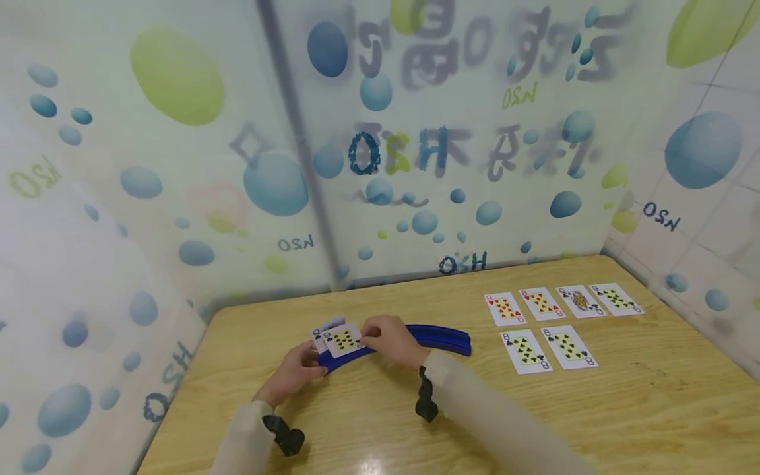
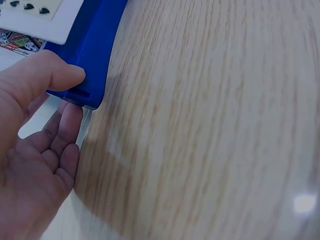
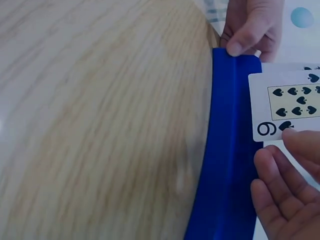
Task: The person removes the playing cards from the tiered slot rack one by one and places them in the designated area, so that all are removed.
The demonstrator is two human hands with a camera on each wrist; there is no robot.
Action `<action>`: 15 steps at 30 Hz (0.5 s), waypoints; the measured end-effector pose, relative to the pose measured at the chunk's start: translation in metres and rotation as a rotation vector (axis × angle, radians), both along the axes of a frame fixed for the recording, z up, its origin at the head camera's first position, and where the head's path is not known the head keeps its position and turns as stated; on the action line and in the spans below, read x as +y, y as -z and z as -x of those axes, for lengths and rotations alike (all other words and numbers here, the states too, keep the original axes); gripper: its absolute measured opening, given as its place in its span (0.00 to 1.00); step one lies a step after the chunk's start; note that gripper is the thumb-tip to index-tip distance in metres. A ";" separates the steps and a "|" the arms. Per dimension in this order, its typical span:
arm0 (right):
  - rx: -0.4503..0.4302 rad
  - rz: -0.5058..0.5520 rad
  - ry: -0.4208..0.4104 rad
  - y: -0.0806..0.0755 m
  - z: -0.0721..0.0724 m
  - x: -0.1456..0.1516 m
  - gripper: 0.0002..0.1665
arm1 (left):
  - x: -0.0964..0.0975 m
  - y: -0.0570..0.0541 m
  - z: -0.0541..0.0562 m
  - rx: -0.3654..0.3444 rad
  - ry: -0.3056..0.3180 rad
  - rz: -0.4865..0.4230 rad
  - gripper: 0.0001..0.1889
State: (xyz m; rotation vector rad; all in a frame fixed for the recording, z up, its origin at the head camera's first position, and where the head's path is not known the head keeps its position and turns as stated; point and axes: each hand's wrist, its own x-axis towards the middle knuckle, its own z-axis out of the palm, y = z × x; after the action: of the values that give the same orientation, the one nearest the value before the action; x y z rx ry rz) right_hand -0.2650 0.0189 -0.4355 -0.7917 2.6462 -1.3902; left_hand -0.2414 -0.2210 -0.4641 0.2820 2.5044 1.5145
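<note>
My left hand (image 1: pixel 295 367) grips the near left end of a curved blue card holder (image 1: pixel 439 337), its thumb on top and fingers below in the left wrist view. Between thumb and fingers my right hand (image 1: pixel 393 339) pinches a nine of spades (image 3: pixel 295 102) by its corner, over the holder's left part. Behind that card is a face card (image 2: pixel 20 42), mostly covered by it. The holder's right part extends past my right hand, with no cards along it.
Several face-up playing cards lie in two rows at the right of the wooden table (image 1: pixel 368 422). The back row includes a red heart card (image 1: pixel 505 309) and a face card (image 1: pixel 580 301); the front row has a club card (image 1: pixel 525 351) and a spade card (image 1: pixel 569 347). Patterned walls (image 1: pixel 380 218) enclose the table.
</note>
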 end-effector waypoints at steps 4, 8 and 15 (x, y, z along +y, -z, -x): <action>-0.015 -0.009 -0.023 -0.002 -0.001 0.016 0.03 | 0.001 0.001 0.000 -0.005 -0.017 0.009 0.24; -0.046 0.001 -0.044 -0.005 -0.001 0.036 0.03 | 0.002 0.003 0.001 0.003 -0.037 0.023 0.25; -0.076 0.031 -0.060 -0.013 -0.005 0.077 0.04 | -0.001 0.004 0.002 0.006 -0.015 0.013 0.24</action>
State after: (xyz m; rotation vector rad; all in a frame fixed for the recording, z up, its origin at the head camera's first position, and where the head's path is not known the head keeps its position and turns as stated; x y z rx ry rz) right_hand -0.2602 0.0961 -0.4224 -0.7969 2.5290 -1.4201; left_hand -0.2431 -0.2220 -0.4677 0.2672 2.5252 1.5049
